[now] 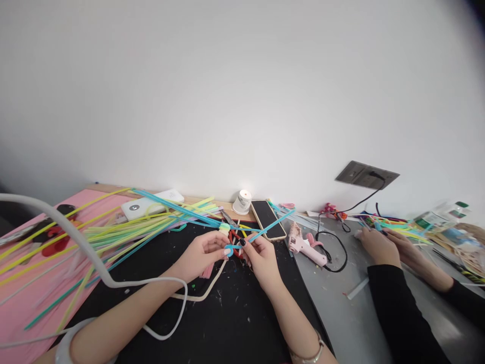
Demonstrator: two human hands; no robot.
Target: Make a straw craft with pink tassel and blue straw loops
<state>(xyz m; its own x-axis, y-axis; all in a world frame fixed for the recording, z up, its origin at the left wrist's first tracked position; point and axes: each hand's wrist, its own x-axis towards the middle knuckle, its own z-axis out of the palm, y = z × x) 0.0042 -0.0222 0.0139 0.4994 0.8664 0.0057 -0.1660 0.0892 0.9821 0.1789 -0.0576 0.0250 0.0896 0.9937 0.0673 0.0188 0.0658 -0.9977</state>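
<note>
Over the black mat [223, 323], my left hand [206, 253] pinches the coiled end of a blue pipe cleaner [273, 225]. My right hand [259, 255] grips the same pipe cleaner a little further along, and its straight length slants up and to the right past the fingers. Just behind my hands lie pliers with red handles [235, 237], partly hidden by the fingers. A small pale yellow-green piece [224, 228] shows right above my left fingertips. Something pink [206, 270] lies under my left hand.
Many coloured pipe cleaners [140, 232] spread over the pink sheet [22, 283] at left. A white cable [87, 247] loops across my left forearm. Behind stand a candle cup [242, 202] and a phone [268, 219]; right, a pink glue gun [305, 245] and a co-worker's hands [382, 247].
</note>
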